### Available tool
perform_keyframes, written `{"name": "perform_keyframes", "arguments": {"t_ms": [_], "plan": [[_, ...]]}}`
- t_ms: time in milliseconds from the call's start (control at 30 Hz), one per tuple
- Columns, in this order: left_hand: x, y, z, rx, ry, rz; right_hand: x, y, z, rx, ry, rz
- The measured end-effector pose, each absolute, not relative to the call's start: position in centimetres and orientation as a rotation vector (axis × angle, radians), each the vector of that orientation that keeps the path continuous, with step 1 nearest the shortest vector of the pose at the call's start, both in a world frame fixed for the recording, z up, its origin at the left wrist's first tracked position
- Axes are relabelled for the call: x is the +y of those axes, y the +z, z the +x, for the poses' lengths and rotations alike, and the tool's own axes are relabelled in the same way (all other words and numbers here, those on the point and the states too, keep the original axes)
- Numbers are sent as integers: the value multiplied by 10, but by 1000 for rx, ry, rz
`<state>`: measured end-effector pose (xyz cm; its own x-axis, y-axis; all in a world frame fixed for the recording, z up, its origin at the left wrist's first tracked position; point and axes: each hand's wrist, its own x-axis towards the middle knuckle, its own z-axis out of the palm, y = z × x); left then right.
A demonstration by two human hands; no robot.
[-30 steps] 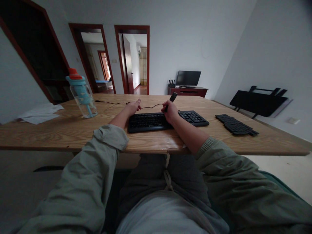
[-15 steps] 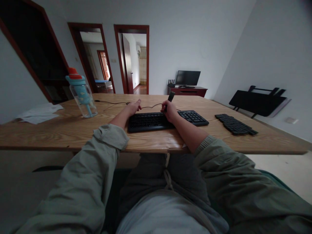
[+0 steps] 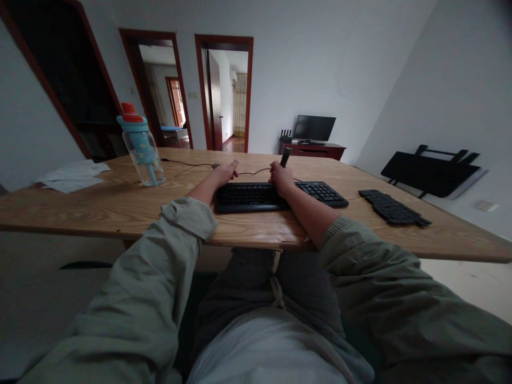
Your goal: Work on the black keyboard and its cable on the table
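Left hand (image 3: 225,174) curls loosely beside the keyboard (image 3: 248,198); right hand (image 3: 282,177) grips a black tool (image 3: 285,157).

It looks like a home, seen from a wooden table (image 3: 116,210) in a living or dining room. At eleven o'clock a red-brown doorway (image 3: 183,88) gives onto a room with what seems a bed (image 3: 174,134); just short of twelve, a second doorway (image 3: 248,96) shows an open door (image 3: 215,101) and a curtain (image 3: 240,105). At one, a flat screen (image 3: 314,128) stands on a low dark-red cabinet (image 3: 326,152). At two, folded black furniture (image 3: 432,173) stands by the white wall (image 3: 452,101).
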<state>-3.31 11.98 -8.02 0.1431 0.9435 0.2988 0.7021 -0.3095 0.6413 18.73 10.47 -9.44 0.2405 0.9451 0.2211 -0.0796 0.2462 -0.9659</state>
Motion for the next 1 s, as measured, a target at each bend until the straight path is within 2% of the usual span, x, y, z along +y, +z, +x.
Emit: {"name": "perform_keyframes", "arguments": {"t_ms": [1000], "plan": [[125,-87,-32,1568,888,2171,118,-101,173,-1253,490,-1160]]}}
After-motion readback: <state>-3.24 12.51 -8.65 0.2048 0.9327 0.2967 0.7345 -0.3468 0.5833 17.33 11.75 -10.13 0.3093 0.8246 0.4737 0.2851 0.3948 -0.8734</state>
